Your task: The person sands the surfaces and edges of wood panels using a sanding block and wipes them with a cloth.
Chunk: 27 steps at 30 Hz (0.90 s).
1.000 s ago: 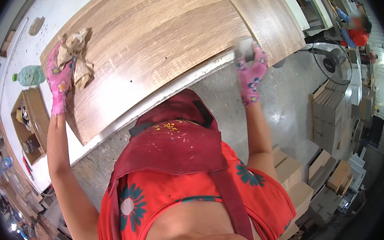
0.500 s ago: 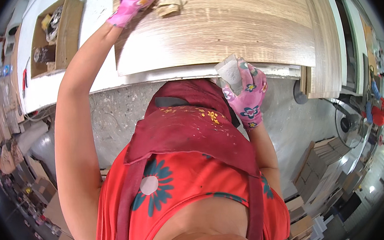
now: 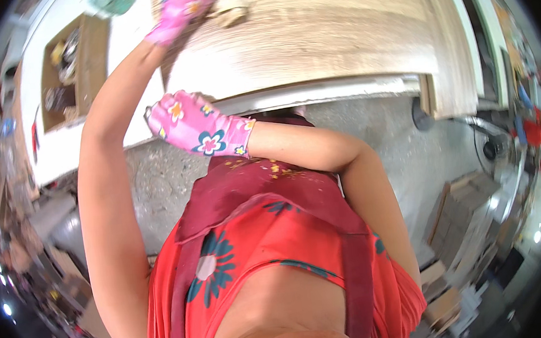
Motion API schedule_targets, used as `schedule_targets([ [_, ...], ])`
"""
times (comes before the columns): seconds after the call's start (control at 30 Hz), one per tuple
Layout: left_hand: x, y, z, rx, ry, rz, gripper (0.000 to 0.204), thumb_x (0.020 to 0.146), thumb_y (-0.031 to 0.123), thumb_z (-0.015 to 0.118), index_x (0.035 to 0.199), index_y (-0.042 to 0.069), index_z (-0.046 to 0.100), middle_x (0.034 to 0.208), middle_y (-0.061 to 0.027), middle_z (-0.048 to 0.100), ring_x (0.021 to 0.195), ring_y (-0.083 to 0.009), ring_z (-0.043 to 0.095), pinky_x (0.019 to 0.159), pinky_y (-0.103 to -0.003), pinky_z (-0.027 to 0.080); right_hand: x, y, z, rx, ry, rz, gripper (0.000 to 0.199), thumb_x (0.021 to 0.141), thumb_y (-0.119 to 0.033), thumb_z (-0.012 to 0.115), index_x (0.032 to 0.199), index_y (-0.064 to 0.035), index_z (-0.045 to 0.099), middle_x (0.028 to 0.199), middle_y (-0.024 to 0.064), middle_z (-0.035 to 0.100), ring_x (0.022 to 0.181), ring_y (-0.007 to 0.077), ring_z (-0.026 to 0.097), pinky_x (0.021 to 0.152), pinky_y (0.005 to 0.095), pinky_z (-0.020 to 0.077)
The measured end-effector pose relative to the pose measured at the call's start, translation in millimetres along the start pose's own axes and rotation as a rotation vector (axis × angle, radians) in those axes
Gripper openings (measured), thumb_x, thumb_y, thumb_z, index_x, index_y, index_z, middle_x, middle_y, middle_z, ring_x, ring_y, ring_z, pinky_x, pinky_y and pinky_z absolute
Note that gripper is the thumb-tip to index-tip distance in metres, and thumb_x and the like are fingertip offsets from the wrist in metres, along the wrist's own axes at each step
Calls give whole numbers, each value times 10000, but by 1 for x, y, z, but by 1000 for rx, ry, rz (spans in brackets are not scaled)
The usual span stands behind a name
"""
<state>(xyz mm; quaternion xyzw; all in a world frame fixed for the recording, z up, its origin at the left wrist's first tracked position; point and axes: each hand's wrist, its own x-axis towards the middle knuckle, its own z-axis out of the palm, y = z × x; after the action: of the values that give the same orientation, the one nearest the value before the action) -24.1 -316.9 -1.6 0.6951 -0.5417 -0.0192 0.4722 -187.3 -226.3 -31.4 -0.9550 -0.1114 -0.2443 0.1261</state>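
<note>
Pressing rag (image 3: 230,5) on wood panel (image 3: 336,30): left hand (image 3: 184,4), grip unclear; right hand (image 3: 194,125) fingers hidden.

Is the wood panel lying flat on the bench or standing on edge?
Flat. The panel lies face up on the white bench, and the left hand presses a rag on its top.

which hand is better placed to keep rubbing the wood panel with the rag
Left. The left hand already presses the rag on the wood panel. The right hand is off the panel, at its near edge.
</note>
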Motion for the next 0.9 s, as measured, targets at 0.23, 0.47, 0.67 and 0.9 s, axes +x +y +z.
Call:
schedule_targets([
  [0.23,-2,-48,9,-49,-14,163,518,774,12,689,1269,56,541,1251,-103,566,1139,-206,542,974,-322,434,-139,69,-77,261,-51,537,357,770,-312,613,1065,-118,559,1052,64,562,940,211,558,716,377,490],
  [0.47,-3,-67,4,-70,-24,40,552,775,20,687,1298,65,515,1263,-98,556,1162,-202,520,1002,-330,408,-283,155,-208,-372,106,964,473,715,-325,683,1088,-45,605,989,148,583,921,249,546,738,373,494],
  [0.67,7,-80,14,-70,-38,-53,546,772,8,680,1291,62,518,1275,-95,547,1176,-200,508,1013,-329,393,-405,240,-263,-525,330,1229,533,732,-307,720,1185,-62,583,1039,147,580,940,277,581,803,388,516],
  [0.9,-10,-78,-5,-23,8,-173,539,770,-7,672,1283,58,521,1289,-91,536,1192,-199,494,1027,-328,377,-362,229,-228,-227,555,1133,527,714,-137,715,1218,-85,570,1035,135,578,951,285,566,835,353,473],
])
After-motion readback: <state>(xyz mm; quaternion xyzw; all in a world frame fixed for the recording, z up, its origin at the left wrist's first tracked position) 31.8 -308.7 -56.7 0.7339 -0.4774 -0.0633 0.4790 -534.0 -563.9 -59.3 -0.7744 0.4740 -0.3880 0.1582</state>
